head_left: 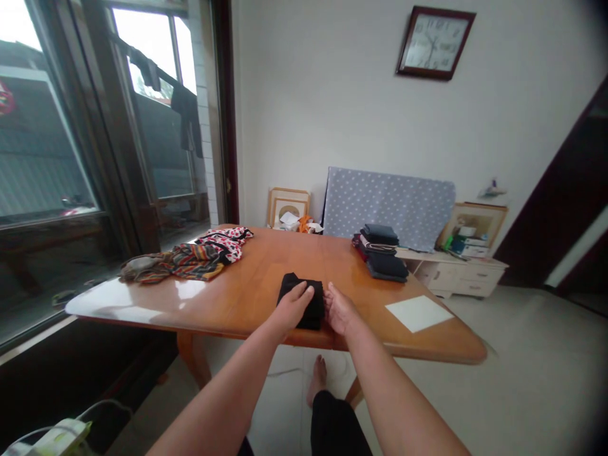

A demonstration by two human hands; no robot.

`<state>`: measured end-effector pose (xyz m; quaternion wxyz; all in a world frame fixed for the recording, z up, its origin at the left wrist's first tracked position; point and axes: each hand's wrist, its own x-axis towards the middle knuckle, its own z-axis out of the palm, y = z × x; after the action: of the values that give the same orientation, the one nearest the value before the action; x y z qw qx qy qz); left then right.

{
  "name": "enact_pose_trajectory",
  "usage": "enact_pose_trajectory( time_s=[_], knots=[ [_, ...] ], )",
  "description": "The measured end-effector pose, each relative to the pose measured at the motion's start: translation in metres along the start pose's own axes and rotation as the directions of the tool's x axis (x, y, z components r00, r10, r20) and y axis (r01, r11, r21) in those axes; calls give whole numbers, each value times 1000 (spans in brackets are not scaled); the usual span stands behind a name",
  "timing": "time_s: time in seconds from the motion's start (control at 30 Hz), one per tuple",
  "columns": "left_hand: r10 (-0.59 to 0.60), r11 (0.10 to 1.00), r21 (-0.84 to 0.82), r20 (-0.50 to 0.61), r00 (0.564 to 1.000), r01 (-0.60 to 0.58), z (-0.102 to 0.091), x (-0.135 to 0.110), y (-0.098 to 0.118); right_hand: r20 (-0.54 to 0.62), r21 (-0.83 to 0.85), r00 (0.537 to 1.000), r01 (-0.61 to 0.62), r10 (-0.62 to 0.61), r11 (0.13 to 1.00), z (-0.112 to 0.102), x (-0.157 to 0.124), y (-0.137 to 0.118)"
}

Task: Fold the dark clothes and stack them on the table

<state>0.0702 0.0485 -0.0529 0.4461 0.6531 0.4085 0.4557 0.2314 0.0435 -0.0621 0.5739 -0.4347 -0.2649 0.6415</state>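
A black garment (311, 316), folded into a small bundle, lies near the front edge of the wooden table (266, 266). My left hand (293, 305) rests flat on top of it with fingers stretched out. At the bundle's right side is my right hand (338, 310), thumb up and fingers apart, slightly bent. Its fingertips are at the cloth's edge; whether they touch it I cannot tell.
Loose patterned clothes (194, 256) lie on the table's left side. A stack of folded clothes (380, 247) stands at the back right, with a white sheet (418, 313) in front. Beyond the table are a dotted cloth (389, 202) and a low cabinet (468, 275).
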Motion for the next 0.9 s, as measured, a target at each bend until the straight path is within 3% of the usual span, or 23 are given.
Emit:
enact_pose_trajectory(
  time_s=[0.1,0.23,0.33,0.5,0.63,0.73,0.9],
  knots=[
    [45,999,13,-142,989,-44,-22,10,0,-38,-15,999,-7,7,1000,-2,1,2],
    [8,979,200,-246,969,43,-43,18,-11,-76,-34,997,22,-25,999,-4,2,7],
    [25,937,346,-178,984,39,-44,15,-21,-92,-70,992,85,-92,994,-6,0,11],
    [136,846,523,-22,990,-104,-34,9,-26,43,-189,981,192,-187,963,-4,-9,13],
    [149,781,605,53,987,-151,-29,20,-30,70,-264,963,270,-260,926,-2,-12,14],
    [129,801,579,80,988,-152,-25,41,-30,80,-281,954,300,-289,911,-4,-10,17],
    [136,907,375,173,976,-193,-15,78,-21,20,-277,963,263,-268,924,-3,-9,18]
  ],
)
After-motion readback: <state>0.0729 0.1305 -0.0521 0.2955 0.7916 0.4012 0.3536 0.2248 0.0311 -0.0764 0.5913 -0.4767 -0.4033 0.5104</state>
